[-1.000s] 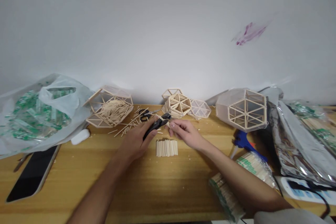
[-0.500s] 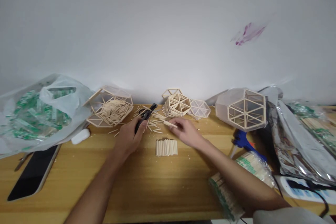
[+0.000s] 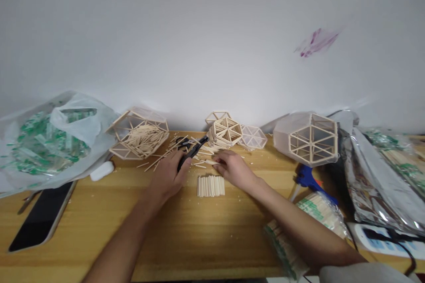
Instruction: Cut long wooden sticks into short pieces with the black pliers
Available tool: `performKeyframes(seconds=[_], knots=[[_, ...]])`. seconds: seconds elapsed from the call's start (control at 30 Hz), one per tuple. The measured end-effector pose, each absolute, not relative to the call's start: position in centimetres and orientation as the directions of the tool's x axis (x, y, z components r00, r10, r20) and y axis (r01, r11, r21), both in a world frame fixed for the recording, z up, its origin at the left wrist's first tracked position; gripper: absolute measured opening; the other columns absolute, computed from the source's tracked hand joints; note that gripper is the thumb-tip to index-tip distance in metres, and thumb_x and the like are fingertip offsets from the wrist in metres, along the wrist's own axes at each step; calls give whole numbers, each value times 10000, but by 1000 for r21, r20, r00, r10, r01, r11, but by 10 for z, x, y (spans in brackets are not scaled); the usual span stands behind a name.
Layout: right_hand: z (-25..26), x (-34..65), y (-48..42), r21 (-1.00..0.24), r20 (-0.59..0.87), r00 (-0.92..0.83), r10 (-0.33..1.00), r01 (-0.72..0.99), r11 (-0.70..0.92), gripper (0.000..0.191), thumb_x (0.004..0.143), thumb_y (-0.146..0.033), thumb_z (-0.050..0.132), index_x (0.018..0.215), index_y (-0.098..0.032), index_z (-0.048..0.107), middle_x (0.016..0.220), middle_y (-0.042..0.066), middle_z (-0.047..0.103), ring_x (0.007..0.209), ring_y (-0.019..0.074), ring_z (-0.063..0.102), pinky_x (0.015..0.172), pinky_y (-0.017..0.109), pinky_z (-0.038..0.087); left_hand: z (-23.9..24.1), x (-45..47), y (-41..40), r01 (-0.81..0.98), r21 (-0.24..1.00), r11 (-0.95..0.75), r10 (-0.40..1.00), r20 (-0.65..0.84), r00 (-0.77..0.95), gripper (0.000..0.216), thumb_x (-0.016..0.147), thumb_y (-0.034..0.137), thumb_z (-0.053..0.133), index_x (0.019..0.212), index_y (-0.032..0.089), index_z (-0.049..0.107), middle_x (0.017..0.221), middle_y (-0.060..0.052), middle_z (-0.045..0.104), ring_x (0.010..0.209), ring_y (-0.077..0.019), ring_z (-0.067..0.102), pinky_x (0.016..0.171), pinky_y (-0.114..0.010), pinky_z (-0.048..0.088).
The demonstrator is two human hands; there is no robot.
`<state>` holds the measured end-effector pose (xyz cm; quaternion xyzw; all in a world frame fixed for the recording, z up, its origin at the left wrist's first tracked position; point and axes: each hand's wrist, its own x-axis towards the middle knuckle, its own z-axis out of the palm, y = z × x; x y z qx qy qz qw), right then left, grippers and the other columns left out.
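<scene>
While my left hand (image 3: pixel 171 174) is wrapped round the black tool (image 3: pixel 192 153), tip by the hexagonal frame (image 3: pixel 228 130), my right hand (image 3: pixel 235 170) curls low at the loose sticks (image 3: pixel 199 166), nearly closed; can't tell if it pinches one. Stick row (image 3: pixel 210 186) lies on the table (image 3: pixel 186 234), just nearer me

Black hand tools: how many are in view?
2: a pliers-like tool in the left hand, and scissors lying just beyond that hand, partly hidden. Others may be covered.

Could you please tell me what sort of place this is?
Probably a craft workspace: the brown wooden table holds a hexagonal wooden-stick frame, a row of short pale wooden sticks and a blue tool resembling a glue gun.
</scene>
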<state>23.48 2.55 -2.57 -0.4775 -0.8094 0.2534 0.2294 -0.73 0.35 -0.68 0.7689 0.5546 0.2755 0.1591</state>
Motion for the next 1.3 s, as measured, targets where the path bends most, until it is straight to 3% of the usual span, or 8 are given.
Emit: performKeyframes(seconds=[0.17, 0.27, 0.53, 0.97, 1.3], knots=[[-13, 227, 19, -799, 169, -336, 927, 504, 329, 263, 908, -315, 664, 1110, -147, 656, 930, 84, 699, 825, 214, 639, 753, 323, 483, -10, -6, 3, 800, 502, -328, 944, 204, 259, 387, 1026, 464, 376, 1031, 175, 633, 1011, -109, 703, 960, -265, 662, 868, -391, 490], [-7, 224, 16, -871, 175, -319, 932, 392, 297, 281, 949, -362, 609, 1124, -147, 653, 850, 56, 700, 761, 194, 636, 717, 306, 490, -13, -3, 2, 811, 481, -334, 942, 189, 276, 387, 1029, 467, 379, 1094, 176, 627, 1066, -111, 698, 986, -269, 665, 871, -395, 501], [-10, 226, 16, -912, 245, -285, 927, 258, 320, 248, 985, -387, 556, 973, -167, 671, 756, 36, 697, 695, 170, 642, 686, 283, 495, -18, 3, 0, 793, 481, -375, 927, 167, 337, 376, 1035, 454, 373, 1184, 195, 601, 1168, -116, 666, 1026, -264, 660, 869, -397, 524], [1, 228, 15, -901, 234, -318, 919, 283, 328, 332, 988, -365, 534, 738, -165, 622, 629, -3, 560, 573, 122, 467, 582, 243, 359, -17, 5, -2, 769, 501, -398, 917, 179, 357, 318, 1031, 422, 389, 1171, 198, 565, 1146, -106, 647, 983, -251, 645, 835, -387, 518], [4, 230, 18, -996, 50, -450, 892, 41, 76, 390, 922, -509, 628, 754, -157, 625, 613, -20, 502, 568, 113, 406, 535, 244, 291, -14, 2, -3, 755, 505, -417, 908, 259, 329, 320, 1010, 441, 399, 1040, 197, 604, 1015, -88, 682, 889, -246, 651, 771, -357, 491]])
